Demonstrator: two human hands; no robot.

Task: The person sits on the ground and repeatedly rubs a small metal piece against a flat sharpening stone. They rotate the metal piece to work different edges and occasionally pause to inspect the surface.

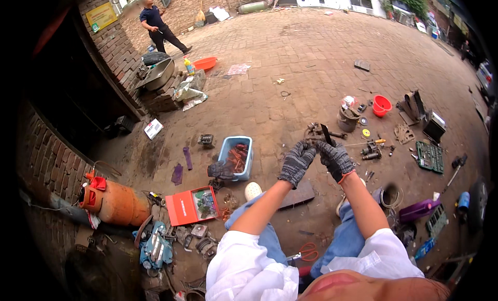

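Note:
My left hand (298,161), in a grey-black knit glove, has its fingers closed on a small dark metal part (312,142) at the centre right. My right hand (334,158), gloved alike with an orange band at the wrist, grips a black flat strip (326,134) held upright against that part. The details between my fingertips are too small to make out. Just beyond lie greasy metal parts (340,134) and a yellow-handled screwdriver (379,141). A dark slab (298,196) lies below my hands, between my feet.
Around me are a blue tub of reddish parts (239,157), red box (181,207), gas cylinder (122,205), bucket (347,122), red bowl (381,106), socket set (429,157) and scissors (308,252). A person (155,23) stands upper left; another (465,49) is far right.

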